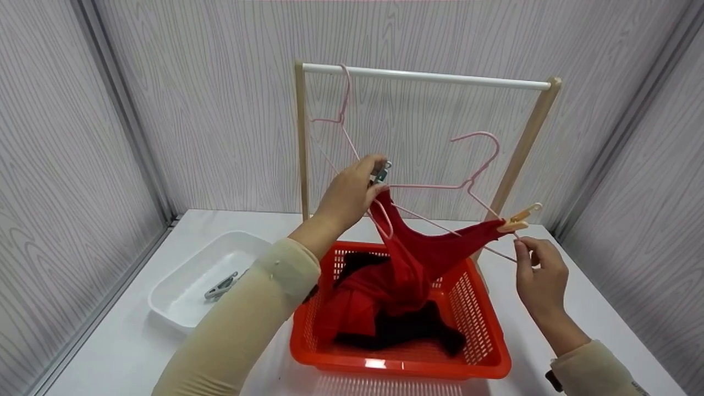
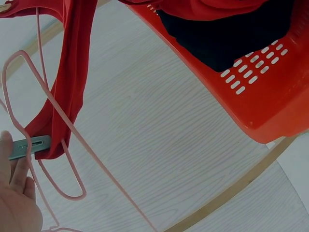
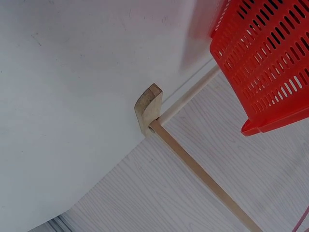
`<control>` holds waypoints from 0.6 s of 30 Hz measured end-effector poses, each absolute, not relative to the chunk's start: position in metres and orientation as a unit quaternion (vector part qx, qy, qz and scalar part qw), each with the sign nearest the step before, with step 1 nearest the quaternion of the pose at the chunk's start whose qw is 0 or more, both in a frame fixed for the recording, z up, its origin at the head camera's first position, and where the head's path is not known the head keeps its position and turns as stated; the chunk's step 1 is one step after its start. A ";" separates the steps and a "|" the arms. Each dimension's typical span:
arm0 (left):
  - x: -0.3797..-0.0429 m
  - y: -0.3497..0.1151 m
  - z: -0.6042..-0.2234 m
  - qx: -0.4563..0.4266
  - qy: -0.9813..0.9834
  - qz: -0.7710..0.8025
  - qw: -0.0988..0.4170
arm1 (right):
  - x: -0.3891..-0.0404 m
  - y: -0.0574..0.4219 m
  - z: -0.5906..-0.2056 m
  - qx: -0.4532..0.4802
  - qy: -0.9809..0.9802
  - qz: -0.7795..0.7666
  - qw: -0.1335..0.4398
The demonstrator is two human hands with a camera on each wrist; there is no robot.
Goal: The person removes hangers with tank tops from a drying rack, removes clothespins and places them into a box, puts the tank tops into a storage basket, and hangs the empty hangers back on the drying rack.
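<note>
A red strappy garment (image 1: 434, 250) hangs from a pink wire hanger (image 1: 426, 186), its lower part lying in the red basket (image 1: 396, 366). At the garment's left strap my left hand (image 1: 349, 192) pinches a grey-green clothespin (image 2: 31, 146), which overlaps strap and hanger in the left wrist view. A yellow clothespin (image 1: 516, 220) clips the right strap to the hanger's other arm. Just below it, my right hand (image 1: 543, 275) pinches the hanger's right end between thumb and fingers. The right wrist view shows the basket's side but not the hand's grip.
Behind stands a rack with a white bar (image 1: 429, 77) and wooden posts. Another pink hanger (image 1: 346, 99) hangs at its left, partly behind my left hand. Black cloth (image 1: 407, 330) lies in the basket. A white tray (image 1: 165, 300) with grey clothespins (image 1: 221, 286) sits at left.
</note>
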State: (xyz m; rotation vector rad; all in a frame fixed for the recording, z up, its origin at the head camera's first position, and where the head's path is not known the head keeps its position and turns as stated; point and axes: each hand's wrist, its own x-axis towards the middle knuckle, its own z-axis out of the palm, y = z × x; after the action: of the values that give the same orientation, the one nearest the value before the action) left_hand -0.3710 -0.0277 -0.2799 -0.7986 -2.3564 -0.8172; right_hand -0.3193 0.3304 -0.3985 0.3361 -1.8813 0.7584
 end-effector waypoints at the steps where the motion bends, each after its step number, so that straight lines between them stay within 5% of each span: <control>1: -0.371 -0.028 -0.281 -0.297 -0.868 -0.302 0.261 | -0.319 0.330 -0.398 0.140 -0.785 0.316 0.514; 18: -0.374 -0.034 -0.292 -0.327 -0.821 -0.335 0.327 | -0.319 0.330 -0.397 0.150 -0.782 0.320 0.513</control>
State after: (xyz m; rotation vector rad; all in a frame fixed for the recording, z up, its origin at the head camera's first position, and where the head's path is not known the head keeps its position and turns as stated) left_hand -0.3737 -0.0335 -0.2916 -0.8574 -2.1492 -0.8779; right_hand -0.3189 0.3298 -0.3969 0.3612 -1.8805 0.7684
